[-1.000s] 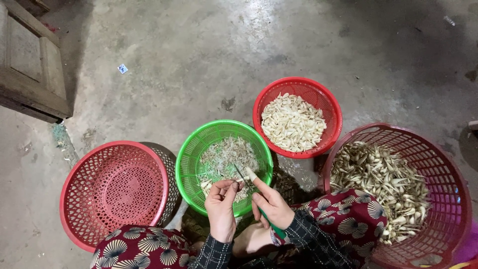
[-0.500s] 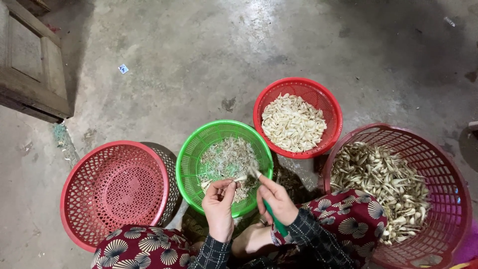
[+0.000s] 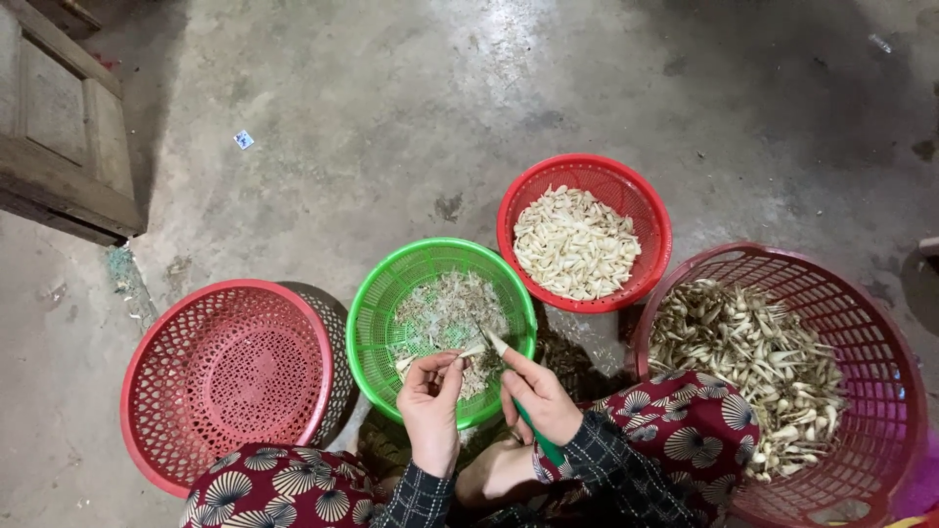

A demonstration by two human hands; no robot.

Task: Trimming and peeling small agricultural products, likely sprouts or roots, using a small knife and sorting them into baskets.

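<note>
**Bulb trimmed with a knife over the green basket**

A small pale bulb (image 3: 468, 352) is pinched between the closed fingertips of the left hand (image 3: 431, 411), just above the near rim of the green basket (image 3: 377, 293). A green-handled knife (image 3: 520, 406) is gripped in the closed right hand (image 3: 540, 399), with its blade tip laid against the bulb. Both hands are held over the near edge of the green basket, above knees covered in dark red cloth with a fan print (image 3: 685, 440).

Inside the green basket a thin layer of skins and trimmings (image 3: 445, 313) is seen. To the left of the green basket a red basket (image 3: 230, 376) is set on top of a second, darker one (image 3: 333, 323). To its right a large dark pink basket (image 3: 880, 391) is filled with untrimmed bulbs (image 3: 753, 362). Beyond the green basket, to the right, a smaller red basket (image 3: 650, 210) is roughly half filled with clean white pieces (image 3: 575, 244).

Judged from the piles, a fair share has been cleaned, but much more is left in the large basket. Farther off, to the left, a wooden frame (image 3: 59, 147) lies on the concrete floor (image 3: 391, 117).
</note>
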